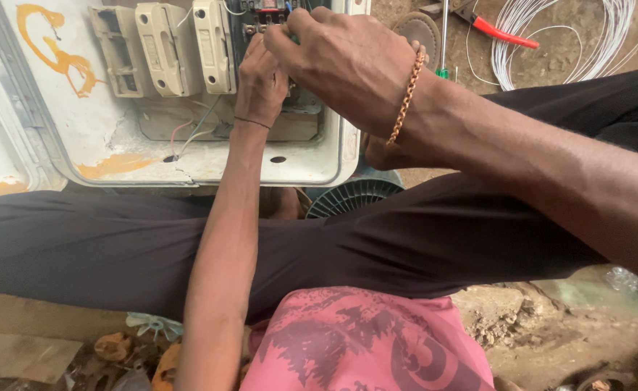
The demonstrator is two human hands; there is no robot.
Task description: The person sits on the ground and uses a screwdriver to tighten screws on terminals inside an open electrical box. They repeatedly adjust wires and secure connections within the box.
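We are working inside an open white switch box [189, 156] that is lying across our lap, its rounded rim running along the bottom and right side. Little room is showing inside: three cream fuse carriers [167, 47] are filling the upper left, and a dark component block [261, 18] is sitting just beside them at the top. Below them the back plate is lying bare, with thin wires [192, 134] crossing it. An orange painted mark [55, 51] is curling on the box's open lid at far left.

Our left hand [261, 87] is curling against the dark block, fingers bent; we cannot tell what it is gripping. Our right hand [348, 61], wearing a braided bracelet [406, 98], is pinching with its fingertips at the block's top; whatever it is pinching is hidden.

Beyond the box, red-handled pliers [504, 32] and a white wire coil [580, 40] are lying on the ground.
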